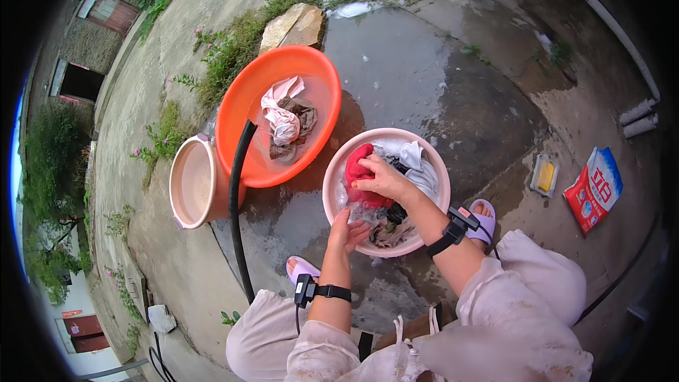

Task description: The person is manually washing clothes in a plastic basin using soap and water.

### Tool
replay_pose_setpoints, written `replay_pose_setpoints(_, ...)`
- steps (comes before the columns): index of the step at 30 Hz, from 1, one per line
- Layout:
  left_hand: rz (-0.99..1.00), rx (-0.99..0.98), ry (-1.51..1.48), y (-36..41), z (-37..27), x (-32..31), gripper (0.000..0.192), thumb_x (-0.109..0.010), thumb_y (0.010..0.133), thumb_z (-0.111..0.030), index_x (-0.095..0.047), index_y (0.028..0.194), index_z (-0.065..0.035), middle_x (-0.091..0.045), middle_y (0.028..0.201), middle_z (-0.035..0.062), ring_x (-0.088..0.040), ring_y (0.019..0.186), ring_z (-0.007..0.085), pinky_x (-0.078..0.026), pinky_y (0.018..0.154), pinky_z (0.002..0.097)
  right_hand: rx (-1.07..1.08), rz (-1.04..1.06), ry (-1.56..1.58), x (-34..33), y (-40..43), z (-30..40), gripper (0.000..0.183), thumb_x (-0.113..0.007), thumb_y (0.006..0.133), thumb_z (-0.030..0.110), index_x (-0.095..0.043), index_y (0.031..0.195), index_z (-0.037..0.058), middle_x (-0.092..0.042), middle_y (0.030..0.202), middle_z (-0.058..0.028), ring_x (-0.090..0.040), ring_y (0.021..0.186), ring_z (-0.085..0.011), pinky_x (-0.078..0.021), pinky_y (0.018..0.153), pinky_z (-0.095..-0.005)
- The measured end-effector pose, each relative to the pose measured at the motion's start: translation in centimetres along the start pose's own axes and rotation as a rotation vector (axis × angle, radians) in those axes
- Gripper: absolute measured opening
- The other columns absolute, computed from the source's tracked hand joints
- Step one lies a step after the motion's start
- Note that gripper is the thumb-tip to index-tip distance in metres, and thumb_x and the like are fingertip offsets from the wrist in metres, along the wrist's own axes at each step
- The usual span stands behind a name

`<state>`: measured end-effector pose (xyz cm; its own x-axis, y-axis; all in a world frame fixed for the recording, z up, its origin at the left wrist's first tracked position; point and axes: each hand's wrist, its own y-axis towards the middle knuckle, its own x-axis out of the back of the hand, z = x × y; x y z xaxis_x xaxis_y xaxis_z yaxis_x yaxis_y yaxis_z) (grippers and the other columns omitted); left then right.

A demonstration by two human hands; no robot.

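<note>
A pink plastic basin [444, 170] with suds and several wet clothes stands before me. My right hand [386, 178] is over a red cloth [356, 162] on the basin's left side, fingers spread and curved; whether it grips the cloth I cannot tell. My left hand [347, 232] is at the basin's near left rim, palm up, fingers apart, holding nothing. White cloth [421, 167] lies at the right inside the basin, with dark pieces in the middle and a brownish cloth [390, 234] near the front.
An orange basin [331, 116] with pink and brown wet cloths stands at the back left. Beside it are a pink bucket [179, 212] of water and a black hose [236, 212]. To the right lie a yellow soap bar [545, 176] in a clear box and a detergent bag [593, 191]. The concrete is wet.
</note>
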<state>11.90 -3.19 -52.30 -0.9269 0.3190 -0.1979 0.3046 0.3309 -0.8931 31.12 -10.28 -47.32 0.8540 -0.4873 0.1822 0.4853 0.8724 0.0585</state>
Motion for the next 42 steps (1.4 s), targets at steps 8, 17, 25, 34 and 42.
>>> replay_pose_setpoints(8,0.521,-0.116,-0.339,-0.3,-2.1,-2.6,0.052,-0.046,0.093,-0.048,-0.049,0.128,-0.0090,-0.056,0.124,0.0141,-0.053,0.117,0.0320,-0.042,0.099,0.0516,-0.121,0.063,0.026,-8.2,-4.6,2.6,0.040,-0.062,0.083,0.036,-0.049,0.104,0.0051,-0.062,0.090,-0.0259,-0.060,0.088,-0.0435,-0.0452,0.074,-0.0500)
replay_pose_setpoints(17,0.312,-0.101,-0.180,3.4,3.0,-2.8,0.037,-0.050,0.095,-0.034,-0.053,0.121,-0.0085,-0.061,0.113,0.0111,-0.062,0.101,0.0249,-0.052,0.088,0.0426,-0.235,-0.242,-0.469,-6.7,-3.7,-6.1,0.019,-0.057,0.086,0.028,-0.054,0.087,0.0096,-0.063,0.074,-0.0181,-0.063,0.069,-0.0382,-0.0493,0.061,-0.0470)
replay_pose_setpoints(25,0.761,-0.095,-0.429,6.1,4.2,2.0,0.034,-0.048,0.096,-0.032,-0.054,0.120,-0.0085,-0.062,0.114,0.0096,-0.062,0.104,0.0236,-0.050,0.091,0.0402,-0.356,-0.050,-0.352,-12.8,-4.1,-0.2,0.025,-0.056,0.086,0.026,-0.047,0.092,0.0038,-0.061,0.072,-0.0254,-0.060,0.072,-0.0453,-0.0465,0.067,-0.0539)
replay_pose_setpoints(34,-0.062,-0.209,0.108,-1.4,-1.1,-3.0,0.051,-0.050,0.094,-0.035,-0.041,0.136,-0.0081,-0.054,0.124,0.0160,-0.058,0.109,0.0284,-0.049,0.092,0.0417,-0.247,-0.480,-0.546,-3.4,-0.8,-9.4,0.015,-0.055,0.080,0.013,-0.053,0.091,0.0021,-0.062,0.092,-0.0185,-0.061,0.088,-0.0369,-0.0497,0.075,-0.0467)
replay_pose_setpoints(42,-0.418,-0.875,1.869,1.3,2.7,-3.6,0.074,-0.061,0.082,-0.040,-0.032,0.145,-0.0141,-0.031,0.143,0.0261,-0.034,0.127,0.0494,-0.040,0.096,0.0556,-0.603,0.029,-0.736,-5.2,0.4,-8.0,0.038,-0.065,0.080,0.029,-0.055,0.106,0.0027,-0.065,0.098,-0.0195,-0.065,0.089,-0.0365,-0.0519,0.078,-0.0455)
